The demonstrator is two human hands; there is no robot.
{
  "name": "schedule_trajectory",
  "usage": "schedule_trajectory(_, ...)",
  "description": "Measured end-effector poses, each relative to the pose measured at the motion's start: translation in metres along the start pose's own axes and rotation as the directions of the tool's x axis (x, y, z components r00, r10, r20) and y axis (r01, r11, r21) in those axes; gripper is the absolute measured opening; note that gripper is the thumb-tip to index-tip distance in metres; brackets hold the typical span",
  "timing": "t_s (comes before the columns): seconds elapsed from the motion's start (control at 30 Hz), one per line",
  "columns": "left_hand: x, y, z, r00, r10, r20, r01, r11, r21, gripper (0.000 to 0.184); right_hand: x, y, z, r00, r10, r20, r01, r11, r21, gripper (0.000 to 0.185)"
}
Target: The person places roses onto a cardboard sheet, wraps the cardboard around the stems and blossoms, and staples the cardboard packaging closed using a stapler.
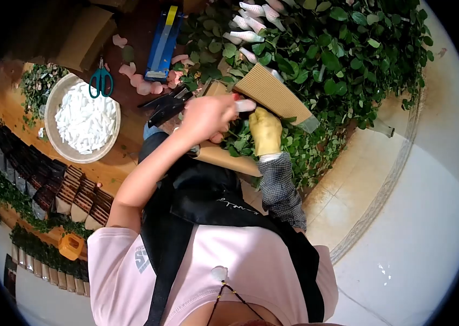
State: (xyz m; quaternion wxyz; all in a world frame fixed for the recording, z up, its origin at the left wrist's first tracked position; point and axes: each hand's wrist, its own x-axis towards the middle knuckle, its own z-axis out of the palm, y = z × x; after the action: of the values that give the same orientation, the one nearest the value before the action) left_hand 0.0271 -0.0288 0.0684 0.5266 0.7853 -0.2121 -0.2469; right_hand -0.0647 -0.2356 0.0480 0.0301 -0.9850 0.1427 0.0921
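Note:
My bare left hand (213,115) is closed, its fingertips at a small white piece (246,105) that looks like those in the basket. Close beside it, my right hand (265,130) wears a yellow glove with its fingers curled in; whatever it grips is hidden. A sheet of corrugated cardboard (273,93) slants just above the glove, over green leafy stems (294,144). Rose heads in white net sleeves (248,36) lie beyond the cardboard. Near my left wrist is a black tool (167,107), partly covered.
A round basket (50,127) of small white pieces stands left, with teal-handled scissors (101,81) at its rim. A blue tape dispenser (163,46) and pink petals (142,84) lie ahead. Leafy bunches (349,60) fill the right. Several wrapped bundles (77,195) line the left.

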Motion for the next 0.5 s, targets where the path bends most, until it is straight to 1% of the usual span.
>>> schedule_trajectory(0.03,-0.016,-0.013,-0.012,0.988,0.011,-0.157,-0.011,1.0,0.001,0.016,-0.001,-0.002,0.0,1.0,0.02,0.004,-0.02,1.0,0.009,0.018)
schedule_trajectory(0.07,-0.034,-0.016,-0.044,0.984,-0.093,-0.154,0.114,0.984,0.134,0.017,-0.002,-0.002,-0.001,1.0,0.02,0.008,-0.02,1.0,0.015,0.018)
schedule_trajectory(0.1,-0.057,-0.031,-0.071,0.944,-0.278,-0.178,0.312,0.926,0.211,0.018,-0.004,0.001,-0.003,0.998,-0.065,-0.025,0.066,0.997,0.035,0.017)
schedule_trajectory(0.13,-0.079,-0.032,-0.105,0.805,-0.564,-0.181,0.585,0.806,0.093,0.024,-0.006,0.004,-0.006,0.987,-0.149,-0.062,0.153,0.987,0.056,0.017)
schedule_trajectory(0.17,-0.112,-0.078,-0.126,0.748,-0.566,-0.347,0.63,0.77,0.102,0.032,-0.009,0.011,-0.005,0.968,-0.24,-0.077,0.246,0.967,0.067,0.016)
schedule_trajectory(0.2,-0.141,-0.126,-0.157,0.653,-0.627,-0.425,0.722,0.684,0.1,0.047,-0.012,0.009,-0.013,0.929,-0.321,-0.184,0.341,0.936,0.089,0.015)
schedule_trajectory(0.23,-0.169,-0.159,-0.177,0.633,-0.496,-0.594,0.692,0.706,0.148,0.055,-0.017,0.004,-0.025,0.931,-0.305,-0.201,0.333,0.935,0.122,0.015)
schedule_trajectory(0.27,-0.189,-0.174,-0.185,0.592,-0.342,-0.73,0.664,0.72,0.201,0.064,-0.023,-0.001,-0.04,0.934,-0.285,-0.214,0.321,0.935,0.152,0.016)
schedule_trajectory(0.3,-0.19,-0.166,-0.188,0.581,-0.302,-0.756,0.693,0.67,0.266,0.069,-0.027,-0.005,-0.052,0.932,-0.318,-0.174,0.333,0.941,0.063,0.02)
schedule_trajectory(0.33,-0.189,-0.156,-0.189,0.572,-0.259,-0.778,0.72,0.614,0.324,0.075,-0.024,-0.013,-0.062,0.932,-0.317,-0.177,0.332,0.941,0.062,0.02)
schedule_trajectory(0.37,-0.176,-0.152,-0.181,0.575,-0.329,-0.749,0.753,0.571,0.327,0.072,-0.022,-0.024,-0.072,0.965,-0.259,-0.037,0.261,0.961,0.093,0.022)
schedule_trajectory(0.4,-0.165,-0.161,-0.166,0.655,-0.367,-0.66,0.641,0.733,0.229,0.07,-0.023,-0.033,-0.074,0.975,-0.196,0.102,0.184,0.976,0.114,0.023)
schedule_trajectory(0.43,-0.134,-0.118,-0.14,0.684,-0.438,-0.584,0.569,0.821,0.05,0.061,-0.026,-0.032,-0.055,0.981,-0.19,0.036,0.188,0.981,0.052,0.025)
schedule_trajectory(0.47,-0.113,-0.11,-0.12,0.815,-0.439,-0.377,0.44,0.893,-0.089,0.05,-0.025,-0.03,-0.036,0.972,-0.233,0.033,0.233,0.972,0.006,0.025)
schedule_trajectory(0.5,-0.09,-0.092,-0.094,0.912,-0.309,-0.271,0.273,0.948,-0.161,0.041,-0.019,-0.029,-0.019,0.969,-0.237,0.07,0.238,0.971,-0.009,0.022)
